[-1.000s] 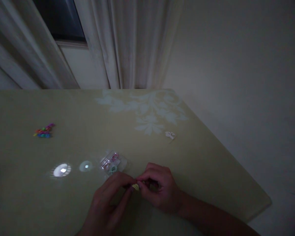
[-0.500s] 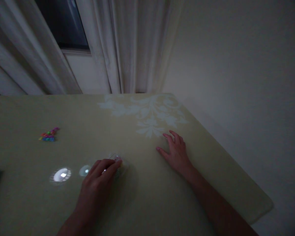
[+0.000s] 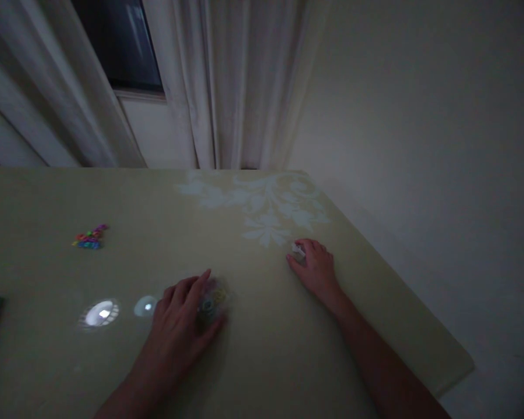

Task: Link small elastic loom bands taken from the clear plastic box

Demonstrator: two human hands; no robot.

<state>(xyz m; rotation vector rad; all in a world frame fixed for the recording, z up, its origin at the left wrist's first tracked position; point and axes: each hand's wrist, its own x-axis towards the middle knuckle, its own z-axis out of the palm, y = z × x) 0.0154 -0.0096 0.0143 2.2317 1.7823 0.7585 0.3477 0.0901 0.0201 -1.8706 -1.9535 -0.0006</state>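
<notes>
Apparently nothing was lifted from the table (image 3: 262, 372) yet. The left hand (image 3: 181, 326) lay with fingers spread on a small clear packet of coloured rings (image 3: 212, 298), low in the middle of the frame. The right hand (image 3: 317, 270) curled over a small white piece (image 3: 297, 250) right of centre; pinched or not, I could not tell. A heap of coloured bits (image 3: 90, 237) lay well apart at the left, and nothing stood in the way.

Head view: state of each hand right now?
Left hand: open, fingers resting on the clear packet of coloured rings.
Right hand: fingers curled at the small white piece; grip cannot be told.
</notes>
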